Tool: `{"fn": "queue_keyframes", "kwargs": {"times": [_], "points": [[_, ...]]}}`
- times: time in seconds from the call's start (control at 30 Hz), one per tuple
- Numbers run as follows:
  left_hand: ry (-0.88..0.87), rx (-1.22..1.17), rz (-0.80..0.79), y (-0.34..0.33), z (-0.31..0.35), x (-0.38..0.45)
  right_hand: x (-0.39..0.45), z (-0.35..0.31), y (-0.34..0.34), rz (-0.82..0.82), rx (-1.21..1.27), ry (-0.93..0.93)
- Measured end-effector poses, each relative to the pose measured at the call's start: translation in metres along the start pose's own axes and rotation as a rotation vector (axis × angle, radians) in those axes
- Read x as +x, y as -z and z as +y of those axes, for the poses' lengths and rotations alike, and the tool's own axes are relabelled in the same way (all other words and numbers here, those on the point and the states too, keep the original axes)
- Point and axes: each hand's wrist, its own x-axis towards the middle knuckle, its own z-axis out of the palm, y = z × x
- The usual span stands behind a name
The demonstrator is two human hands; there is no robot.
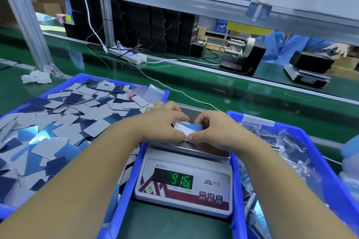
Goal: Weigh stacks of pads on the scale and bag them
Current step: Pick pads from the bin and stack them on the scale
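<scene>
Both forearms reach in from the near edge toward the scale, which serves as the landmark for everything around it. Over the scale's steel pan, the left hand and the right hand meet around a small stack of pads, blue on top with white edges showing. Fingers and thumbs of each hand curl around the stack's ends, pinching it from either side; the stack sits just above or on the pan, and contact with the pan cannot be made out. On the front of the scale, the green display reads 9.16, with a last digit that is hard to read.

Left of the scale, touching its side, sits a blue bin heaped with loose pads, grey and blue faces mixed. At that bin's far corner, just behind the scale, lie clear zip bags. Right of the scale stands a second blue bin holding bagged pads in clear plastic.

Beyond the scale runs a green conveyor belt, with a white power strip and a tape dispenser at its far side. Farther right, another person in a blue coat stands behind a second scale.
</scene>
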Motion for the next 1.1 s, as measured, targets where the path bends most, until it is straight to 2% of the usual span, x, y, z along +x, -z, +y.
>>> {"fn": "queue_keyframes", "kwargs": {"times": [0.13, 0.33, 0.57, 0.73, 0.8, 0.9, 1.1], "points": [[-0.007, -0.012, -0.015, 0.003, -0.002, -0.004, -0.002, -0.002, 0.001, -0.013, -0.006, 0.016], [-0.034, -0.154, 0.033, 0.001, -0.004, -0.001, -0.002, -0.004, 0.000, 0.010, 0.033, 0.015], [-0.085, -0.484, 0.091, -0.002, -0.002, -0.004, -0.006, -0.008, 0.003, 0.002, 0.035, 0.066], [-0.176, -0.428, 0.283, -0.007, 0.001, 0.002, -0.007, -0.007, 0.003, 0.181, -0.012, 0.207], [-0.193, -0.365, 0.264, -0.011, 0.000, 0.006, -0.006, -0.007, 0.002, 0.192, -0.062, 0.221], [-0.186, -0.281, 0.236, -0.013, -0.004, 0.009, -0.005, -0.005, -0.003, 0.120, -0.134, 0.198], [-0.177, -0.313, 0.270, -0.016, -0.005, 0.011, -0.004, -0.005, -0.005, 0.175, -0.111, 0.235]]}}
